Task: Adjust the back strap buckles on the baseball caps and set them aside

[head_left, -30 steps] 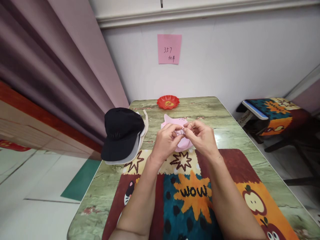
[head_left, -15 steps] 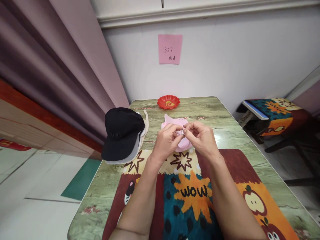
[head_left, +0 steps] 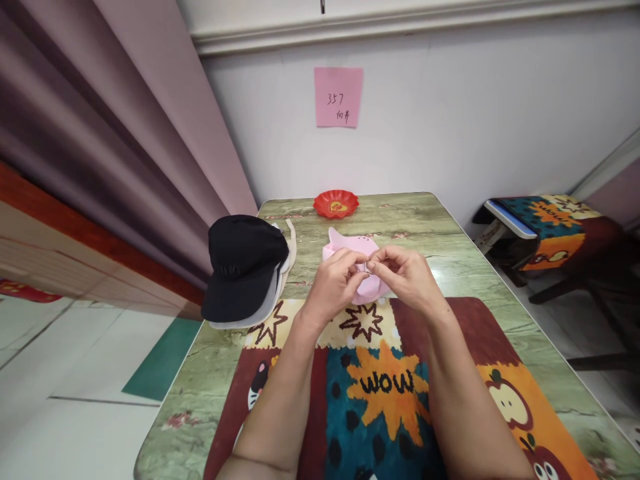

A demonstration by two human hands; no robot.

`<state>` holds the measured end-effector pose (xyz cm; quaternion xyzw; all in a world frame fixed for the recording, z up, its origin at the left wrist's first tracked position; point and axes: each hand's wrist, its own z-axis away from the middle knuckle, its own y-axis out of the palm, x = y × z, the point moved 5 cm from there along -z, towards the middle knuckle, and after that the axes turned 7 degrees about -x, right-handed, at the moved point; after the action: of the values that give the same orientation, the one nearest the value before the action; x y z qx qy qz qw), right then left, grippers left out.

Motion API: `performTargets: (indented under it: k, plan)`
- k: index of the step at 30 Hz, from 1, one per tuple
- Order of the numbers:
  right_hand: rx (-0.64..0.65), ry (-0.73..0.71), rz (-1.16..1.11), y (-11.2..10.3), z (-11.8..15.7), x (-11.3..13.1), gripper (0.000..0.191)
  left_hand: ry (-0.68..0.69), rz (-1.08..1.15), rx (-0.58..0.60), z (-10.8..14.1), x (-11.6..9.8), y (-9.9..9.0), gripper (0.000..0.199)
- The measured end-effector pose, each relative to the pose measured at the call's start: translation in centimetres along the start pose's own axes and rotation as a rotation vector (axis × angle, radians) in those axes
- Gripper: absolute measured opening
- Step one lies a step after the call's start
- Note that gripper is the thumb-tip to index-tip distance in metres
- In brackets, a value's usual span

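Observation:
My left hand (head_left: 334, 283) and my right hand (head_left: 406, 275) meet above a pink item (head_left: 371, 291) lying on the table. Both have thumb and forefinger pinched together. Between the fingertips is a small, thin, shiny piece (head_left: 365, 266), too small to identify, which both hands seem to grip. My wrists and the fingers cover much of the pink item, whose pointed upper end (head_left: 335, 237) sticks out behind my left hand.
A black cap (head_left: 245, 263) rests over paler caps at the table's left edge. Toward the back is a red scalloped dish (head_left: 336, 204). A patterned mat (head_left: 475, 333) covers the near part of the green table (head_left: 175, 407). Dark stools stand at right.
The small piece between my fingertips has turned a little, and my right wrist has shifted slightly to the right. Both hands remain pinched over the pink item.

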<state>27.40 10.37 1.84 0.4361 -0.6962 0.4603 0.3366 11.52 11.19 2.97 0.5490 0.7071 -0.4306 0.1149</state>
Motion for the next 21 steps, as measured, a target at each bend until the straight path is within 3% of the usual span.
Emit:
performTargets:
  k: [5,15,21]
  plan:
    - [0.055,-0.024,0.011,-0.1,-0.1,0.1,0.022,0.017,-0.008,0.031,0.0,0.1,0.2,0.013]
    - [0.033,0.123,-0.181,1.1,-0.1,-1.0,0.027,-0.012,-0.061,-0.107,-0.2,-0.1,-0.8,0.018]
    - [0.020,0.157,-0.307,1.2,-0.1,-0.8,0.030,-0.017,-0.044,-0.079,0.0,-0.2,-0.5,0.017]
